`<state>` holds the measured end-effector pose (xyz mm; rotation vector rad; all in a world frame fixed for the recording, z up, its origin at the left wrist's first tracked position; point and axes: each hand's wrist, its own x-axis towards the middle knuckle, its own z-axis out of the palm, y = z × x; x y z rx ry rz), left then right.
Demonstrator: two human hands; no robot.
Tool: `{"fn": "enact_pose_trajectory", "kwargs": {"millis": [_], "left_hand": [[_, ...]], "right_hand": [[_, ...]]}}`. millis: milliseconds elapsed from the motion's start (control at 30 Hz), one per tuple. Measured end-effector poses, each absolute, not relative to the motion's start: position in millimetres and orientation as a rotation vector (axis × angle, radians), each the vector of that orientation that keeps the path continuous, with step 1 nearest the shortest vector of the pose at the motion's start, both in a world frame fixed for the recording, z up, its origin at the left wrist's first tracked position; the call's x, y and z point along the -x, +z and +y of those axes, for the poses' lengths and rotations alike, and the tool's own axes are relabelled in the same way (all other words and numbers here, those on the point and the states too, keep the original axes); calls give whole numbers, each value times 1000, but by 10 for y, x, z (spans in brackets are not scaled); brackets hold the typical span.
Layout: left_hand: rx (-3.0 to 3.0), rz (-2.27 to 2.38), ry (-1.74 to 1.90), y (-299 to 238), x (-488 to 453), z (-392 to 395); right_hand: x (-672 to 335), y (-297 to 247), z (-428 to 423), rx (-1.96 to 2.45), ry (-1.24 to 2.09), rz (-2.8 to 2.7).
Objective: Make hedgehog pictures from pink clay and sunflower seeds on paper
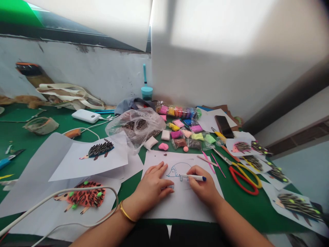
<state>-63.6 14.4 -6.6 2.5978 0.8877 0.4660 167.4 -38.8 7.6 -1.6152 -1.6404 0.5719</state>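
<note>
A sheet of white paper (pixel 156 212) lies in front of me with a blue line drawing of a hedgehog (pixel 177 169) on it. My right hand (pixel 202 187) grips a white marker pen (pixel 196 177) with a dark blue end, its tip close to the drawn legs. On the sheet's left side my left hand (pixel 154 183) rests palm down, fingers apart. Something small and pale blue shows by its fingertips; I cannot make out what it is. Beyond the drawing sit a pink lump of clay (pixel 163 146) and two small dark bits.
Red-and-yellow scissors (pixel 245 175) and thin clay tools (pixel 207 160) lie right of the sheet. Bagged clay (pixel 196 128) and a plastic bag of sunflower seeds (pixel 136 128) stand behind. Finished hedgehog pictures (pixel 84 197) flank both sides. A white cable (pixel 64 192) loops by my left forearm.
</note>
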Motion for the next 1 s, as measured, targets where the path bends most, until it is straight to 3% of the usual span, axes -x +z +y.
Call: {"fn": "enact_pose_trajectory", "kwargs": {"millis": [1000], "left_hand": [[-2594, 896, 455, -67, 626, 142]], "right_hand": [[-1651, 57, -357, 1600, 567, -1678]]}}
